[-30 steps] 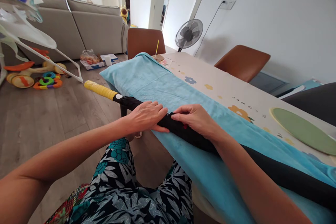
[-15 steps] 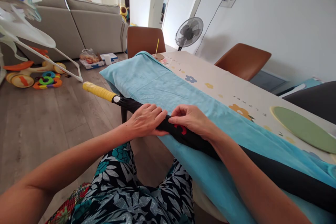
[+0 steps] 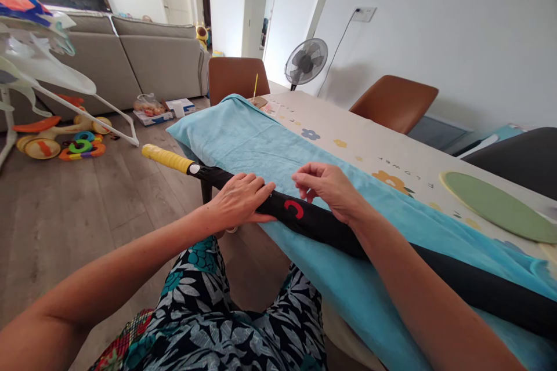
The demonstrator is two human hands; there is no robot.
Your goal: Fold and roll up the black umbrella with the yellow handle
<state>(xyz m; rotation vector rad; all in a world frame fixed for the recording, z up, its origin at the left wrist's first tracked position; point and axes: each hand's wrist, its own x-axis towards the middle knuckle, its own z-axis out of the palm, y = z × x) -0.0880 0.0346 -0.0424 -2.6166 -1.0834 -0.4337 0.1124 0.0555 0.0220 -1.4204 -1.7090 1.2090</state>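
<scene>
A long, rolled black umbrella [image 3: 317,221] with a yellow ribbed handle [image 3: 167,158] lies slantwise along the near edge of the table. Red lettering shows on its fabric, and a white round spot sits beside the handle. My left hand [image 3: 243,197] is wrapped round the black part just past the handle, thumb on the near side. Just above the umbrella, beyond the red mark, hovers my right hand [image 3: 326,185], its fingers loosely curled and nothing visible in them. Under the umbrella spreads a light blue cloth [image 3: 243,133]. The umbrella's far end runs out of view at right.
The table [image 3: 331,122] has a flower-patterned cover and a green oval mat [image 3: 500,206]. Brown chairs [image 3: 394,104] stand behind it, with a fan [image 3: 307,62] near the wall. At left are a sofa [image 3: 152,61], a white-framed stand [image 3: 73,72] and toys [image 3: 80,145] on the floor.
My right hand has come up off the umbrella's fabric, uncovering more of the red mark. My left hand keeps its grip. The view has tilted slightly upward.
</scene>
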